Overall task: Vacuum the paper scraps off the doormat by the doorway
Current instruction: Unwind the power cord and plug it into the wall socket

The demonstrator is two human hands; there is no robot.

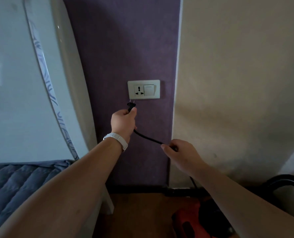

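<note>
Black two-pin plug (131,105) pinched by left hand (123,120) — pins up, white wall socket (139,90) just above fingers (133,111). Black cord (148,138) gripped by right hand (178,152).

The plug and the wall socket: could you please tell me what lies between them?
Head view: only the bare lower margin of the faceplate separates the plug, prongs up, from the socket.

A home bedroom: quilted bed (13,179), purple wall (125,48), wall socket (143,89).
</note>
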